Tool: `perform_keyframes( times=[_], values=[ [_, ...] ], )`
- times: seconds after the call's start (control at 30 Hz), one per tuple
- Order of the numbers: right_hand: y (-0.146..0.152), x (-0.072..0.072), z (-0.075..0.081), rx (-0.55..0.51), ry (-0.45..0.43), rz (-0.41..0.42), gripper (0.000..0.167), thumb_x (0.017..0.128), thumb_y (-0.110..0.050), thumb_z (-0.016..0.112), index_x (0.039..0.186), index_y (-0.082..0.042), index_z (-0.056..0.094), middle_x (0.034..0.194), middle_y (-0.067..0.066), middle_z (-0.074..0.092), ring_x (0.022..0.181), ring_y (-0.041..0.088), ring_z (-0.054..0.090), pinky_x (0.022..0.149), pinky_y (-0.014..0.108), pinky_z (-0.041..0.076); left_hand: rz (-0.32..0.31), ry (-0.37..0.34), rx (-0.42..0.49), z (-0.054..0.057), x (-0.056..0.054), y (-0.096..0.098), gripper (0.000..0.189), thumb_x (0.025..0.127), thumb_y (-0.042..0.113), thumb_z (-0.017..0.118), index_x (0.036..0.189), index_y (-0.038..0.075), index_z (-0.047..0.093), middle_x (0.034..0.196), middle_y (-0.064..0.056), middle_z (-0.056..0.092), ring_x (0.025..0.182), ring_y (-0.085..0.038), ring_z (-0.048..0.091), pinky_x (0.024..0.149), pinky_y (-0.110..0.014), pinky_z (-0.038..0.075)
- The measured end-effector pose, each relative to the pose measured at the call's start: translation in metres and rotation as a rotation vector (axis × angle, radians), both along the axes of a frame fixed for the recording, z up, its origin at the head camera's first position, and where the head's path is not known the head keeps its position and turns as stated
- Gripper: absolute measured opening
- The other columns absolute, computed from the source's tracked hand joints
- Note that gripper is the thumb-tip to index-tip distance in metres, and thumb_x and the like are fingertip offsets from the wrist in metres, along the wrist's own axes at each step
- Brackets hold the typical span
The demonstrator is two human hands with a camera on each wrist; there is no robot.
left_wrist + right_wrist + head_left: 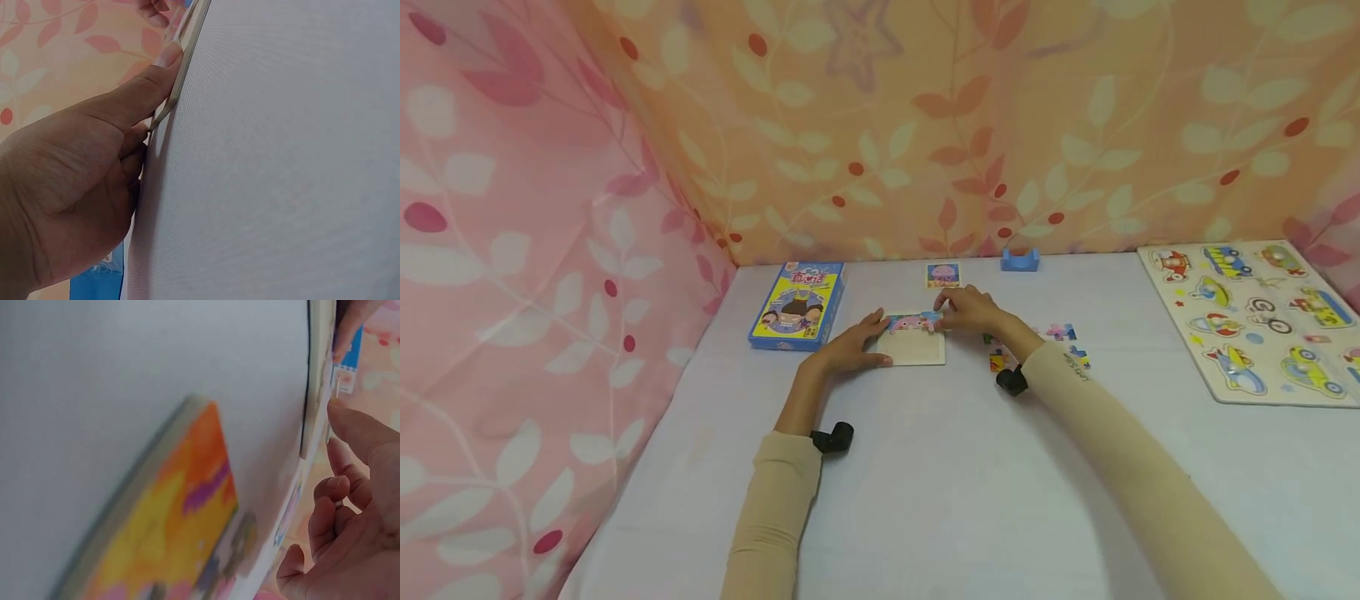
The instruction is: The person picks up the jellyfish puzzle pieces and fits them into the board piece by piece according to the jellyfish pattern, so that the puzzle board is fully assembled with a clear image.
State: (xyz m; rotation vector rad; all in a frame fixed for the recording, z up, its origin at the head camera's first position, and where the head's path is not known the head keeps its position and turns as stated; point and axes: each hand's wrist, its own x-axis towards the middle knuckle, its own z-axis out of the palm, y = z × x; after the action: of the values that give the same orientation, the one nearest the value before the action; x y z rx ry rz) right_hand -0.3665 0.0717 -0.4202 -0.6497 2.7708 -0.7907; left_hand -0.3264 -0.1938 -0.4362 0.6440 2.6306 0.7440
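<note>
A small pale puzzle tray [916, 352] lies on the white table, with joined pink-and-blue puzzle pieces [907, 324] along its far side. My left hand [847, 345] holds the tray by its left side; in the left wrist view the thumb [167, 57] presses on its edge. Over the tray's far right corner, my right hand [974, 312] pinches a puzzle piece [329, 430] between thumb and index finger. That piece appears nearly edge-on in the right wrist view, so its picture is hidden. Several loose puzzle pieces [1061, 332] lie beside the right wrist, partly covered by it.
A blue-and-yellow card box [796, 307] lies left of the tray. Behind the tray are a small picture card [943, 276] and a blue plastic stand [1020, 261]. On the right lies a large vehicle puzzle board [1262, 333]. Flowered cloth [887, 125] hangs behind the table.
</note>
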Motion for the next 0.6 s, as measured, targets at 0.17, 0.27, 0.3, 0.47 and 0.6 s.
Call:
perform_keyframes(
  times=[0.17,0.27,0.3,0.47,0.6],
  values=[
    [-0.005,-0.002,-0.002,0.014,-0.005,-0.015,0.034,0.080,-0.032,0.069,0.106,-0.012,0.059,0.083,0.005,0.052,0.094,0.027,0.042,0.086,0.049,0.031,0.003,-0.003,-0.004,0.000,-0.001,-0.001,0.082,0.082,0.044,0.065,0.147,0.024,0.019,0.156,0.007,0.003,0.144,-0.017,0.002,0.116,-0.042,0.012],
    [-0.005,0.000,-0.001,0.013,0.000,-0.014,0.036,0.079,-0.032,0.070,0.106,-0.011,0.060,0.083,0.007,0.053,0.095,0.028,0.042,0.084,0.047,0.032,-0.004,-0.003,-0.001,0.000,-0.002,-0.001,0.082,0.082,0.042,0.065,0.147,0.023,0.019,0.156,0.005,0.003,0.144,-0.018,0.002,0.116,-0.042,0.011],
    [-0.006,0.000,0.000,0.009,0.002,-0.016,0.037,0.079,-0.032,0.071,0.106,-0.011,0.060,0.083,0.007,0.053,0.094,0.028,0.041,0.082,0.045,0.032,-0.005,-0.005,0.000,0.000,-0.002,-0.001,0.082,0.082,0.042,0.065,0.147,0.023,0.019,0.156,0.005,0.003,0.144,-0.019,0.002,0.116,-0.042,0.011],
    [-0.010,0.002,0.002,-0.032,0.026,-0.020,0.036,0.077,-0.030,0.073,0.109,-0.014,0.066,0.077,0.006,0.052,0.091,0.027,0.040,0.074,0.039,0.031,-0.009,-0.005,-0.011,-0.001,-0.002,-0.001,0.082,0.083,0.043,0.064,0.148,0.023,0.018,0.157,0.005,0.002,0.144,-0.019,0.002,0.116,-0.043,0.011],
    [-0.016,0.003,0.003,-0.025,0.060,-0.044,0.035,0.076,-0.032,0.074,0.108,-0.017,0.070,0.082,0.009,0.062,0.097,0.029,0.044,0.076,0.042,0.033,-0.013,0.001,-0.015,-0.001,-0.002,-0.001,0.082,0.083,0.043,0.064,0.148,0.023,0.018,0.157,0.004,0.002,0.144,-0.019,0.002,0.116,-0.042,0.011]
  ],
)
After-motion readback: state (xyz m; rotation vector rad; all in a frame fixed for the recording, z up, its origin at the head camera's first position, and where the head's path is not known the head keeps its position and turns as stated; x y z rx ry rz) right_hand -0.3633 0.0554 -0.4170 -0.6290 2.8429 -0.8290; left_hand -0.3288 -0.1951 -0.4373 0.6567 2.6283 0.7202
